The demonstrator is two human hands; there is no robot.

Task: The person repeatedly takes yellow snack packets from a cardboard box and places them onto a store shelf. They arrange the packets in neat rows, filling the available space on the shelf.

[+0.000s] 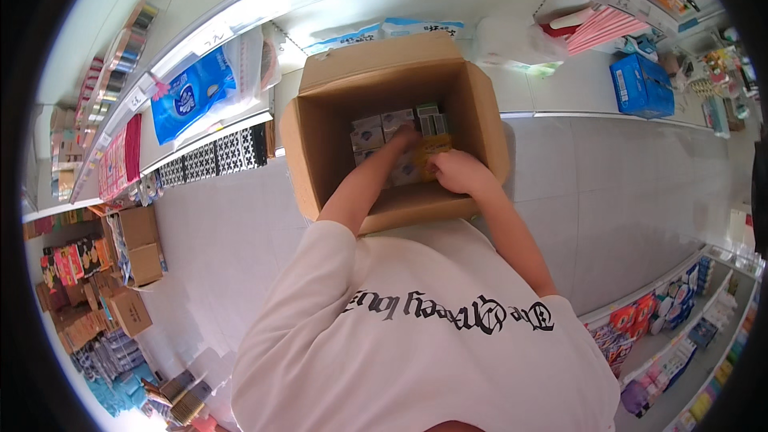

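Both hands reach down into a tall open cardboard box with its flaps folded outward. My left hand is over small white cartons packed at the bottom; it is blurred, and its fingers are hard to make out. On the right side of the box, my right hand is at a yellow packet, fingers bent against its near part; whether they grip it cannot be seen. Small green-and-white cartons stand just beyond the yellow packet.
Beyond the box runs a white store shelf with blue-and-white packs, a plastic bag and a blue carton. A blue package hangs over the shelf edge at left. Stocked shelving stands lower right; cardboard boxes stand lower left.
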